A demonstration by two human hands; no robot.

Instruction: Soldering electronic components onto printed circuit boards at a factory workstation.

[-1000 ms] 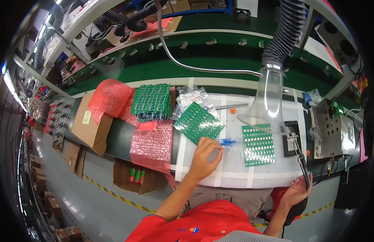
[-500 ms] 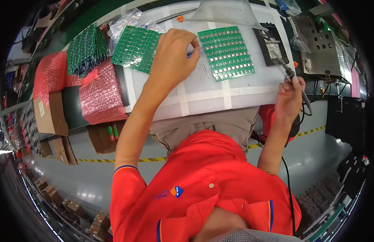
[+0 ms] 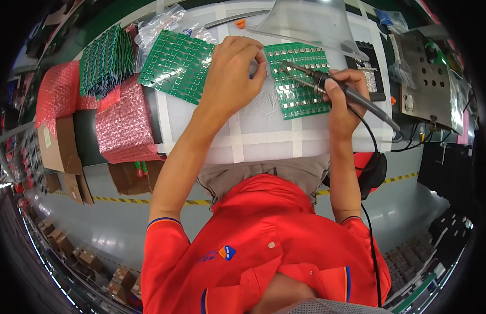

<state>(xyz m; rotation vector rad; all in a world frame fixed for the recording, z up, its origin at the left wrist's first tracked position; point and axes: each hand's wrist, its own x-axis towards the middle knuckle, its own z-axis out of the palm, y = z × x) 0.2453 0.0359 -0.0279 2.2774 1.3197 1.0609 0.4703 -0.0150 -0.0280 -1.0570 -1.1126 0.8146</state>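
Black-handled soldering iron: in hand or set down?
In hand: the right hand grips the soldering iron; its tip overlaps the silver-dotted green circuit board. Whether touching, cannot tell.

At upper middle of the frame, two boards are lying on the tabletop (image 3: 269, 149). The left hand (image 3: 235, 78) is overlapping the left board's (image 3: 177, 65) right edge; the right hand (image 3: 343, 112) is holding an iron (image 3: 366, 104) over the right board (image 3: 300, 102). Wires (image 3: 261, 104) are lying between them. At upper left, a stack (image 3: 107, 60) is standing behind bubble wrap (image 3: 122, 125); at upper right, a case (image 3: 428, 86) is sitting.
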